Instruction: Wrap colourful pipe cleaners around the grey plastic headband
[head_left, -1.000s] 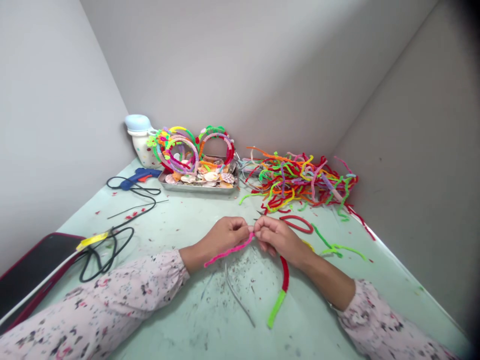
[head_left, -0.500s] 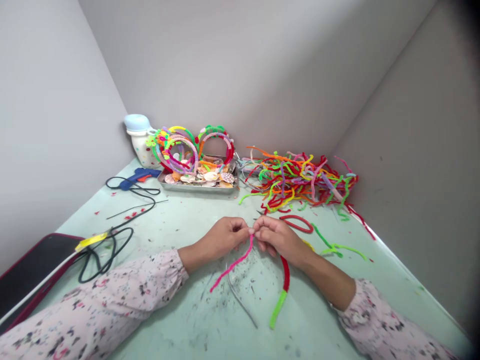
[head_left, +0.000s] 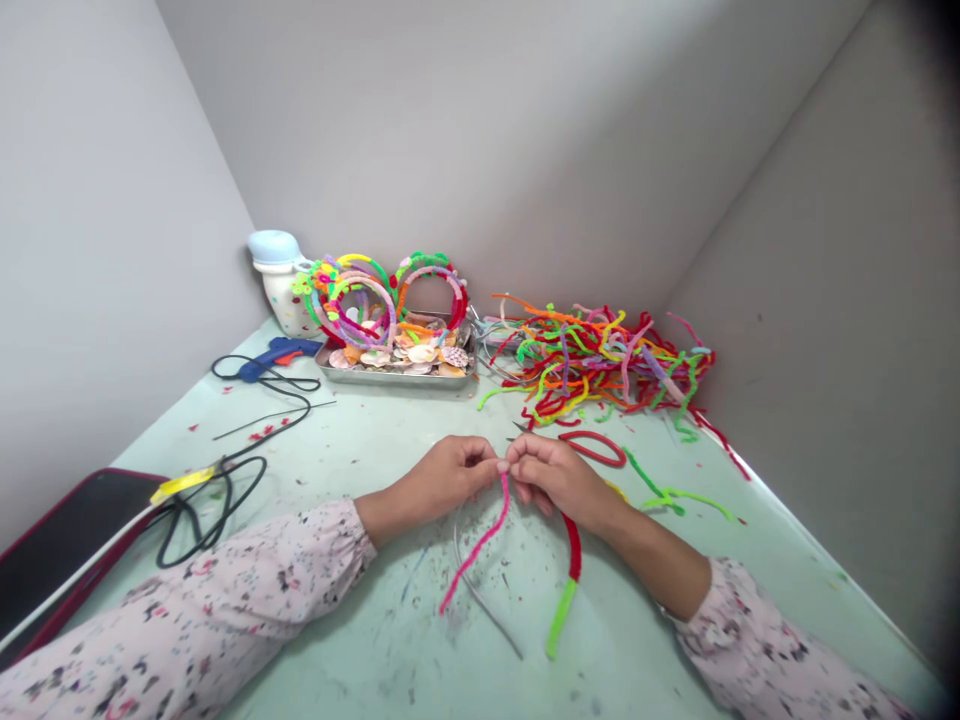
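Observation:
My left hand and my right hand meet fingertip to fingertip over the pale green table. Both pinch the upper end of a pink pipe cleaner, which hangs down towards me. Under my right hand lies a curved band wrapped in red and then green. A thin grey bare band lies on the table below the hands. Each hand has its fingers closed in a pinch.
A heap of coloured pipe cleaners lies at the back right. A metal tray holds shells and finished hoops. A blue glue gun, black cables, a white jar and a dark red-edged case are on the left.
The free end of the pink pipe cleaner has swung from pointing left to hanging down towards me. Both hands have stayed in place.

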